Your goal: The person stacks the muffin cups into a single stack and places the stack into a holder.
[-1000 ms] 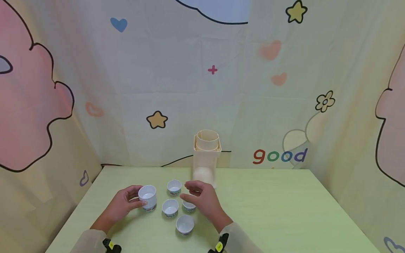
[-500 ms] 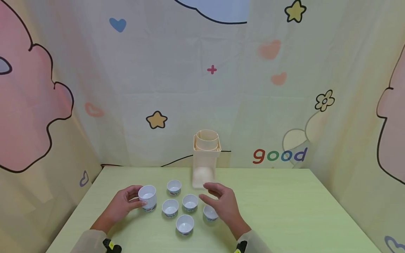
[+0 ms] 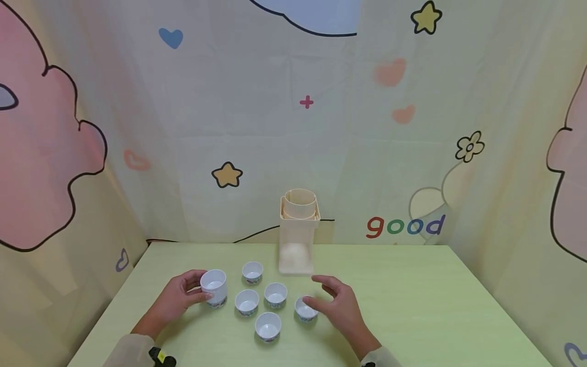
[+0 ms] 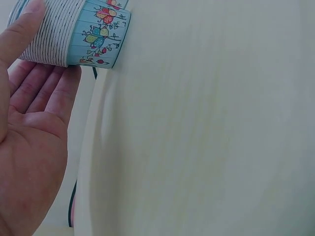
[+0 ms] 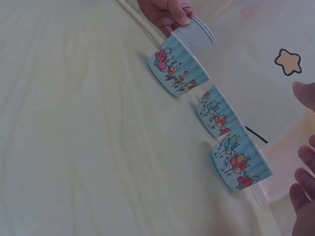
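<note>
- right hand (image 3: 341, 306) has moved right, to the rightmost cup (image 3: 304, 312)
- its fingers are parted, gripping nothing; thumb contact unclear
- left hand (image 3: 182, 294) grips the cup stack (image 3: 213, 283) at left; light pressure should suffice

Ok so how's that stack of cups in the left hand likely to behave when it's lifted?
The stack of cups is probably light, as it looks like thin paper. It should likely lift together, since the rims sit closely nested. Harder squeezing might dent it where the left hand grips the side.
</note>
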{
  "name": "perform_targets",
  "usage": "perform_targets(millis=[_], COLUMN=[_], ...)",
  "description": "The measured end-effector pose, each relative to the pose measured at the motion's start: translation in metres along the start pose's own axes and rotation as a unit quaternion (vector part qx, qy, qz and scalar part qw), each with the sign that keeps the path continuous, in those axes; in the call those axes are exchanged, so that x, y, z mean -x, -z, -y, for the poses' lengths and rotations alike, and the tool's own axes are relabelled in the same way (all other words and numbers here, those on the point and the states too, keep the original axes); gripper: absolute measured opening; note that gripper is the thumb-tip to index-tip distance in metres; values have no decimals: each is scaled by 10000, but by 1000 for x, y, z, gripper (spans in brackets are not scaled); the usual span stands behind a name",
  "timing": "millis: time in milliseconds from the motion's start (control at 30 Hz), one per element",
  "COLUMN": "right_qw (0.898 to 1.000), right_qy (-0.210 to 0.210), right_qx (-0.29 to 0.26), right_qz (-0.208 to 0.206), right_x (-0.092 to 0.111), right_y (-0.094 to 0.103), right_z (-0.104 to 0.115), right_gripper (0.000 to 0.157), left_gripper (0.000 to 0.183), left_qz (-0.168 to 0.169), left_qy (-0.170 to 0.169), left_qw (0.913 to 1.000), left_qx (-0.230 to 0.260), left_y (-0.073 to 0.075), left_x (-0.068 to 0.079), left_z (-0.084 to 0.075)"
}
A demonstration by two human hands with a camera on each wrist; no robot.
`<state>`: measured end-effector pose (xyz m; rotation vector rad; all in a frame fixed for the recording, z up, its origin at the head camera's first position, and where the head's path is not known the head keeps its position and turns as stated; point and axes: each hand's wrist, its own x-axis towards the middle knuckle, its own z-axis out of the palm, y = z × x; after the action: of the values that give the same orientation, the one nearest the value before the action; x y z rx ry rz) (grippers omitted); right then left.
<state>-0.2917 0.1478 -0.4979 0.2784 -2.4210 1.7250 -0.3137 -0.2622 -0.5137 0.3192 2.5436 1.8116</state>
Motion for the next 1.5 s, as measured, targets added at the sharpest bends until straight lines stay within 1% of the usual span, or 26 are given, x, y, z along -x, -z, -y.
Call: perform_targets(millis=[167,300,433,633,833,1100,1267,1500], right_qw=[9993,9980,9963,9938,9915,9886,9881,9870], right_qy=[-118,-17,110,114,216,358,409,365], right_qx=[151,324,621,970,1131,1291,1293,1358], right_qz=[318,544,589,535,604,680,726,782], right_x=[4,5,5,4,4,3,3,2], right_y=[3,4,4,4,2,-1,-1,-2], right_z=[-8,-15,-18,-22,-24,-28,-29,-29], right_gripper=[62,68,71,74,74,72,69,63], left_gripper=[64,64,64,64,65,64,62,62], left_qz=[-1,11,38,64,29,9,0,-7], left_qy=[71,51,-8,-13,48,-22,-24,-15], left_qw=[10000,10000,10000,10000,10000,10000,10000,10000], left_qx=[16,40,64,58,70,52,70,-13], left_y=[0,0,0,0,0,0,0,-1], left_x=[0,1,0,1,0,0,-1,0], left_z=[0,0,0,0,0,0,1,-1])
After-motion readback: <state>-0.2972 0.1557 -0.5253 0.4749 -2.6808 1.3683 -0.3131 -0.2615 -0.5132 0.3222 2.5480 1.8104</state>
